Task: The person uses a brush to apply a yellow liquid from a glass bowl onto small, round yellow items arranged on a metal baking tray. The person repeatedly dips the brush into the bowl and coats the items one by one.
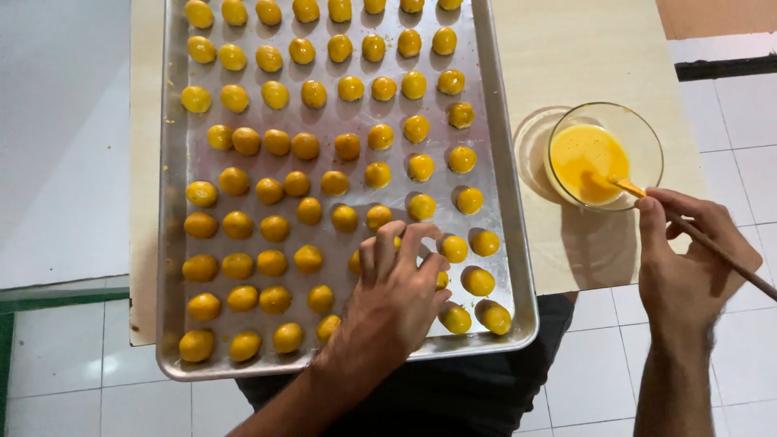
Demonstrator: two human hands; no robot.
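Glazing step: brush reloading, tray steadied.
Right hand (688, 259) grasps brush (696, 235), tip in egg-wash bowl (603, 154); left hand (401, 283) fingers curled on dough balls (307, 259) in tray (518, 267). Next likely calls for light, even dabs.

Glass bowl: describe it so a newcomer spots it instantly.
Start at the metal tray of yellow dough balls. Right of it, on the pale board, sits the glass bowl. It alone is clear and holds yellow liquid, with the right hand dipping a brush in.

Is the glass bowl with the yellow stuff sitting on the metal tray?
No, the glass bowl stands on the table, to the right of the tray.
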